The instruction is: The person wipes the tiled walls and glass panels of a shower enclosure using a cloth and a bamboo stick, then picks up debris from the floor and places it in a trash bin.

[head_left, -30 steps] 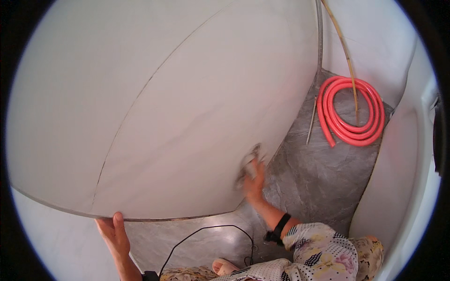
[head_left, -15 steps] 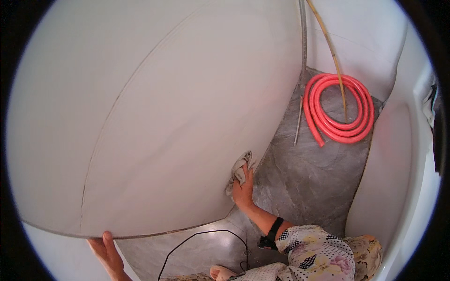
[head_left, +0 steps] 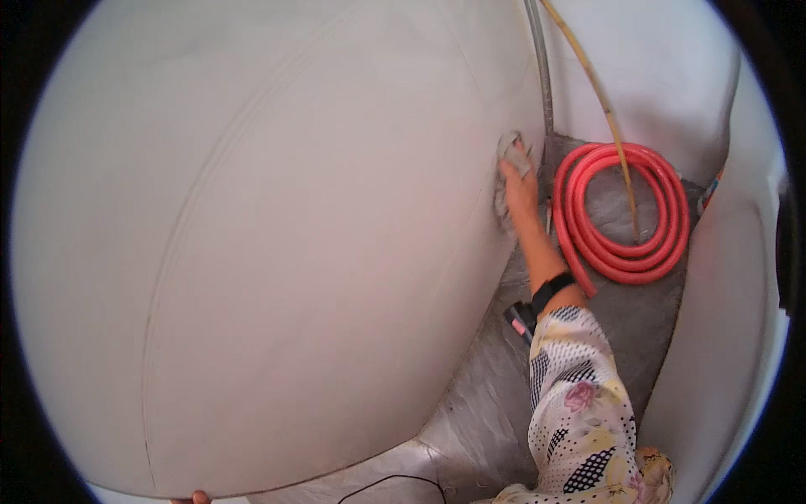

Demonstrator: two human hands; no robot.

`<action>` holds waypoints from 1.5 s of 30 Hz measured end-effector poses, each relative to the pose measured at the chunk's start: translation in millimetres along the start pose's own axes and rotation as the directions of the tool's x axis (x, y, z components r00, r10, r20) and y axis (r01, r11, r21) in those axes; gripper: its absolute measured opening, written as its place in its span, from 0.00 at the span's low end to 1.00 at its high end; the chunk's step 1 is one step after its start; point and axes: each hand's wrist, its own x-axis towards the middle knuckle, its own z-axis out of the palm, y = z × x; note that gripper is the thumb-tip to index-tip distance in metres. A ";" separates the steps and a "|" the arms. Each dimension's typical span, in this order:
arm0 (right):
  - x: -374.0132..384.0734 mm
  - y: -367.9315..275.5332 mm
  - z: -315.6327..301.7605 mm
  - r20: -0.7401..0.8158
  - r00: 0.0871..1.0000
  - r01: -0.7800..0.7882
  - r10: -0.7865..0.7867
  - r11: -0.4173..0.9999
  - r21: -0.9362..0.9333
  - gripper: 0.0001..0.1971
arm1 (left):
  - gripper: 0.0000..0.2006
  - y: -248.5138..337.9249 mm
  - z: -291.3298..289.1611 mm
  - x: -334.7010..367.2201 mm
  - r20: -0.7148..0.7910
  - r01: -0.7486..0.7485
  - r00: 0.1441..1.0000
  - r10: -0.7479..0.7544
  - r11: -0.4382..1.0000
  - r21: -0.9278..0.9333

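My right hand (head_left: 520,191) presses a crumpled grey cloth (head_left: 514,151) against the right side of a large white panel (head_left: 319,252), close to its far right edge. The fingers are closed over the cloth, which is a little blurred. A black band with a small dark device (head_left: 522,319) is strapped round my right forearm. At the panel's near edge, low on the left, only the fingertips of my left hand (head_left: 199,497) show, curled over the rim. The rest of that hand is cut off by the picture's lower border. Thin dark lines run along the panel's left part.
A coiled pink-red hose (head_left: 680,210) lies on the grey marbled floor (head_left: 478,395), right of my forearm. A thin yellowish stick (head_left: 600,92) leans across the coil. A grey tube (head_left: 541,67) runs along the panel's far edge. A white curved surface (head_left: 714,336) bounds the right side.
My right hand has slid with the cloth up and to the right along the panel. The whole view has shifted, so my left hand now sits lower and mostly out of the picture.
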 end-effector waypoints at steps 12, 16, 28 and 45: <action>-137.8 127.4 -32.1 -0.246 0.828 -0.511 0.503 0.859 0.037 0.27 | 0.30 69.7 7.3 12.5 -0.026 0.007 1.000 -0.007 1.000 -0.005; -283.4 36.8 -6.7 -0.132 0.802 -0.596 0.583 0.795 -0.111 0.32 | 0.30 59.0 39.9 29.7 -0.006 -0.003 1.000 0.003 0.998 -0.062; -203.8 12.8 4.2 0.129 0.988 0.107 -0.079 0.966 -0.234 0.26 | 0.30 19.6 60.1 12.7 -0.008 -0.020 1.000 0.019 0.986 -0.168; -119.2 -26.6 11.9 0.097 0.984 0.163 -0.146 0.967 -0.195 0.25 | 0.30 -7.8 57.2 15.0 0.069 0.035 0.997 -0.021 0.977 -0.209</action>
